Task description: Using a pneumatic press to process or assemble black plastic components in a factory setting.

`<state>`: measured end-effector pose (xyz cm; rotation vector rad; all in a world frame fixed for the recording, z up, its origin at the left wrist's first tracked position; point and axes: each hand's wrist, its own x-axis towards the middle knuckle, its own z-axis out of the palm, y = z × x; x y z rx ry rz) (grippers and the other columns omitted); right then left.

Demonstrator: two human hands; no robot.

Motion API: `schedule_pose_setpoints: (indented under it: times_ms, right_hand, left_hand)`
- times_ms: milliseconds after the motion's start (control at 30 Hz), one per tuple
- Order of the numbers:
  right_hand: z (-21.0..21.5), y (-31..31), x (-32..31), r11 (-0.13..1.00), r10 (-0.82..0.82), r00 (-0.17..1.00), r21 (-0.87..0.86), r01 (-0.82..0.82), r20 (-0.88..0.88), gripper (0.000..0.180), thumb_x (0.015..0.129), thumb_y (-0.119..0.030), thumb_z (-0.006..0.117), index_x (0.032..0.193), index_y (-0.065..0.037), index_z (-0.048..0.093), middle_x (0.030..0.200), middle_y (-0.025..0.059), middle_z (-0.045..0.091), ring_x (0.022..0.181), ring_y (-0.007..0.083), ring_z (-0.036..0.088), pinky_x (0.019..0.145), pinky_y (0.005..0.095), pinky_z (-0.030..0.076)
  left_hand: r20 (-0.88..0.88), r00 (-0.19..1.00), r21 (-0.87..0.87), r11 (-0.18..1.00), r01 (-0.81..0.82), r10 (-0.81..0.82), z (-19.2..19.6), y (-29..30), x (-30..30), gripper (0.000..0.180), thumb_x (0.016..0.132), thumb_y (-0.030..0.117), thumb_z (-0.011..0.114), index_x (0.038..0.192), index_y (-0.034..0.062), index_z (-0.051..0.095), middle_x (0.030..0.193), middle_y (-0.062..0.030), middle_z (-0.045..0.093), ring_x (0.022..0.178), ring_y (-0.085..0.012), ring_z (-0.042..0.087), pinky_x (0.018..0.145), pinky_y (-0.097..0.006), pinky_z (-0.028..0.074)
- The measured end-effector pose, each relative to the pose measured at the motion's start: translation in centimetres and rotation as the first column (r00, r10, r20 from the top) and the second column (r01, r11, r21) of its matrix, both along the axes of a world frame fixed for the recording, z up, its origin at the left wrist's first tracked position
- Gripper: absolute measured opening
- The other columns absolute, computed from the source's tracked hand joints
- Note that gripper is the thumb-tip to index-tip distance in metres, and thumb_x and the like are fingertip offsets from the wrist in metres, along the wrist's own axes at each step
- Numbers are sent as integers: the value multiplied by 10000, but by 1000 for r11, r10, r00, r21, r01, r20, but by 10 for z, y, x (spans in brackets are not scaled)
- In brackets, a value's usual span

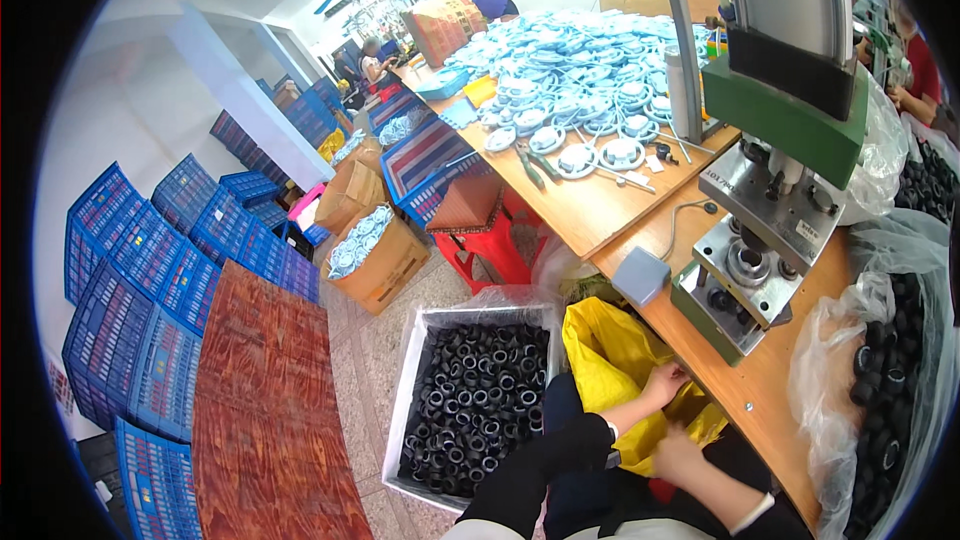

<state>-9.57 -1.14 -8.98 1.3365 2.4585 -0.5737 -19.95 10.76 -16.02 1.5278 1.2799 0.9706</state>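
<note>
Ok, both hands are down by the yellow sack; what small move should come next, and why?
Probably spread the mouth of the yellow sack a little with the right hand: the sack lies in loose folds, the left hand is at it near the table edge, and the right is close by, though too blurred to show its grip.

Factory workshop: green-and-steel press [785,120] on desk [590,210]; pale-blue parts [590,70] heaped beyond the press; white box [403,415] of black rings [475,395] and yellow sack [605,345] left of it; blue crates [150,280] stacked farther left.
</note>
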Motion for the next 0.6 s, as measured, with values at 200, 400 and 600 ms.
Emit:
schedule_pose_setpoints:
  times_ms: [200, 400, 600]
  right_hand:
    - [140, -20, 62, 954, -286, 781, -246, 174, -556, 399, 809, -265, 628, 1064, 42, 602, 1167, 232, 563, 1113, 364, 522, 955, 393, 412]
    - [186, -37, 97, 690, -720, 360, -556, 464, -594, 372, 811, -149, 652, 1127, 33, 575, 1125, 182, 600, 1079, 303, 555, 941, 357, 418]
    - [191, -31, 106, 836, -521, 547, -261, 483, -655, 399, 821, -197, 638, 1130, 45, 568, 1176, 223, 567, 1110, 365, 527, 959, 381, 406]
  left_hand:
    - [-31, 998, -70, 996, 61, -63, 12, -7, 4, 206, 836, 127, 646, 981, -16, 618, 890, -136, 683, 842, -200, 660, 757, -309, 510]
    - [-122, 956, -159, 956, 246, -266, 15, -18, -15, 587, 845, 243, 656, 1324, 19, 403, 1252, -171, 535, 1092, -254, 560, 885, -342, 471]
    - [-95, 986, -97, 987, 125, -134, 37, -46, -19, 471, 784, 278, 690, 1095, -46, 551, 1019, -182, 641, 955, -286, 629, 851, -360, 491]
